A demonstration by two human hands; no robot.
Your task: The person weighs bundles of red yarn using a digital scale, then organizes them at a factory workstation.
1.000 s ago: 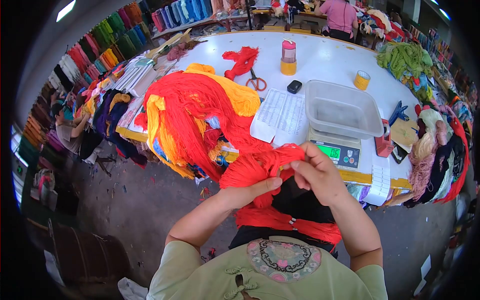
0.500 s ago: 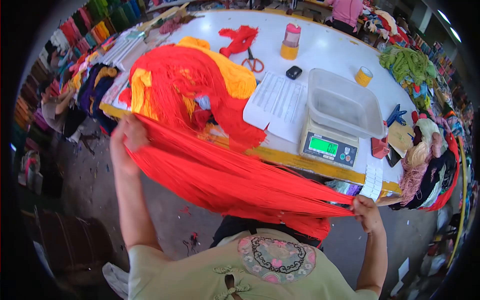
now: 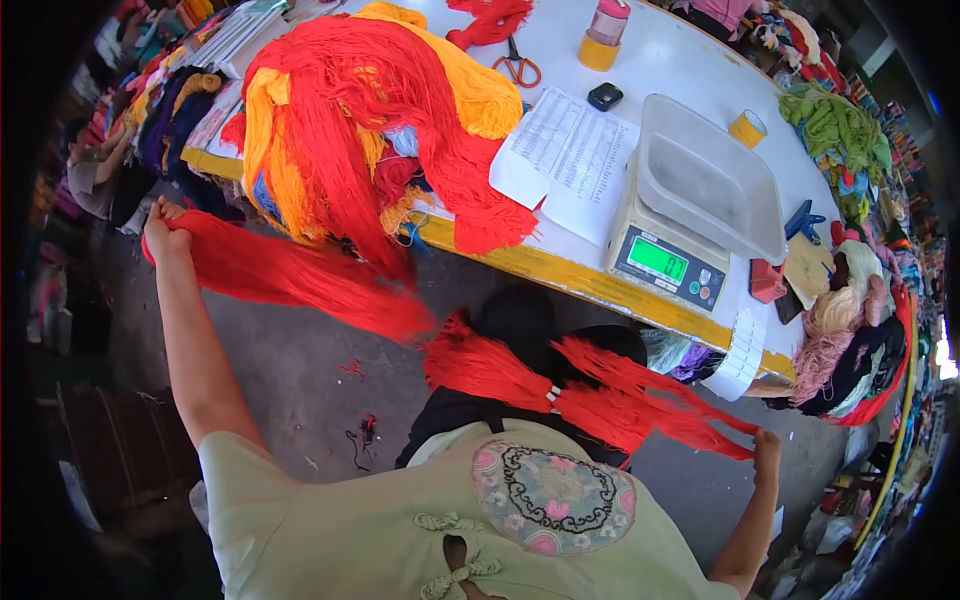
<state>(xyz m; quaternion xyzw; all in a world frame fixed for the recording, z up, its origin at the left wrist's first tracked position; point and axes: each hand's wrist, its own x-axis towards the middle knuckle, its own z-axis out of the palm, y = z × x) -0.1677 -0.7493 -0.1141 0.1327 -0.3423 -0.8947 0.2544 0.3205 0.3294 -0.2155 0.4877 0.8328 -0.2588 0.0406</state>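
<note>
The white table (image 3: 700, 80) with a yellow front edge spreads beneath the scale (image 3: 655, 250) and out on either side of it. Left of the scale lies a big heap of red and yellow yarn (image 3: 340, 130), partly draping over the table's near edge. On the scale's near side, off the table, are the red yarns in hand: a long red length (image 3: 290, 275) out to the left, a bound red bundle (image 3: 485, 370) across the lap, and red strands (image 3: 700, 415) pulled to the right. Whether the left length joins the bundle is too blurred to tell. Beyond the scale to the right sits a tangle of green yarn (image 3: 835, 125). On top of the scale rests a translucent tray (image 3: 690, 170), its bare floor showing; the green display appears to read 0.7. Printed sheets (image 3: 570, 150) lie just left of the scale. Behind it stands a pink-topped bottle (image 3: 609, 25), its contents hard to make out.

Far left of the scale, the left hand (image 3: 165, 228) is closed round its yarn end, arm stretched out. Near the scale's right on the near side, the right hand (image 3: 767, 452) pinches the gathered strand ends, held low. Smallest are a black object (image 3: 605, 96) left of the scale and the white tie (image 3: 553, 397) round the bundle.
</note>
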